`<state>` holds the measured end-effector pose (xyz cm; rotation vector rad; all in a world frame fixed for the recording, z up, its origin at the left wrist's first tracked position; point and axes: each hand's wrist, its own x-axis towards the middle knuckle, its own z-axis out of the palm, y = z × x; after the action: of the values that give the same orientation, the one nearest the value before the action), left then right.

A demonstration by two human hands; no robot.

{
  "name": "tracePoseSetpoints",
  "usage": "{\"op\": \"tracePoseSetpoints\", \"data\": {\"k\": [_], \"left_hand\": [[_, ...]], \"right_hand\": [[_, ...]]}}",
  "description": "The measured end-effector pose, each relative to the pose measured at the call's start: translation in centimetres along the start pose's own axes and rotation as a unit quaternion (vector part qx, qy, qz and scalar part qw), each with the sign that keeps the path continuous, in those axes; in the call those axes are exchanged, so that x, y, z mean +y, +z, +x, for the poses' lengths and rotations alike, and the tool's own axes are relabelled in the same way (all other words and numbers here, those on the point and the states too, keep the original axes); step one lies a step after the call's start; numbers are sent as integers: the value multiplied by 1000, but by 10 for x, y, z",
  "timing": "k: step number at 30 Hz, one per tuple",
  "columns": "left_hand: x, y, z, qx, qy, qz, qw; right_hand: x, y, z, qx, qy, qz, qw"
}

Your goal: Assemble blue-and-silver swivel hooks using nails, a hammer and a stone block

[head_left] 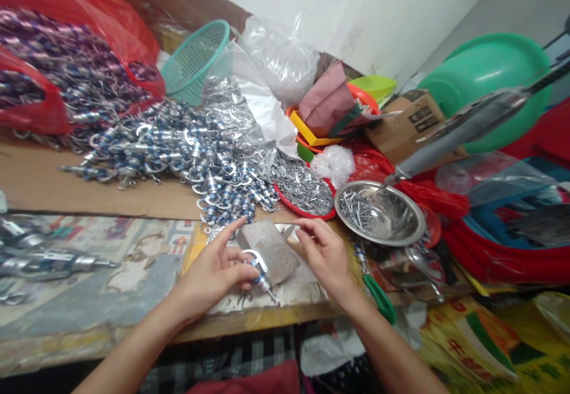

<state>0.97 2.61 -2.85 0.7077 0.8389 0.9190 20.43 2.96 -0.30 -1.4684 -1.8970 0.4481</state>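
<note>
My left hand [225,266] holds a small blue and silver metal fitting [262,275] with a curved silver hook, pinched between thumb and fingers. The fitting is tilted, its thin tip toward the table's front edge. Under and beside it lies a grey metal block [271,248]. My right hand [323,251] is at the block's right side, thumb and index finger close together round a small dark pointed piece that is too blurred to name. Behind the hands spreads a heap of similar fittings [178,145].
A red tray [307,215] of small metal parts and a steel bowl [412,228] with pins stand behind and right. A grey rod-like tool [463,127] slants above the bowl. Green handles [380,299] lie at the table edge. More fittings [48,260] lie far left.
</note>
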Motion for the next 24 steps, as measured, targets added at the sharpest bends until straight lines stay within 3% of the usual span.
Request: {"op": "tracePoseSetpoints", "data": {"k": [5, 8, 11, 16, 18, 22, 24], "left_hand": [[-1, 0, 0, 3, 4, 7, 1000], [0, 1, 0, 5, 7, 11, 1000], [0, 2, -1, 13, 6, 9, 1000], [-2, 1, -1, 17, 13, 12, 1000], [-3, 0, -1, 16, 21, 14, 1000], [-3, 1, -1, 15, 25, 19, 999], [-2, 2, -1, 17, 24, 26, 999]], "right_hand": [[40, -13, -20, -147, 75, -172, 971], [47, -13, -26, -129, 114, -132, 976], [30, -24, -30, -46, 87, -68, 993], [-21, -41, -40, 39, -102, -48, 993], [-32, -37, -42, 21, -153, -63, 986], [-35, -23, -42, -122, -137, -142, 973], [-35, -22, -42, -112, -137, -150, 973]]}}
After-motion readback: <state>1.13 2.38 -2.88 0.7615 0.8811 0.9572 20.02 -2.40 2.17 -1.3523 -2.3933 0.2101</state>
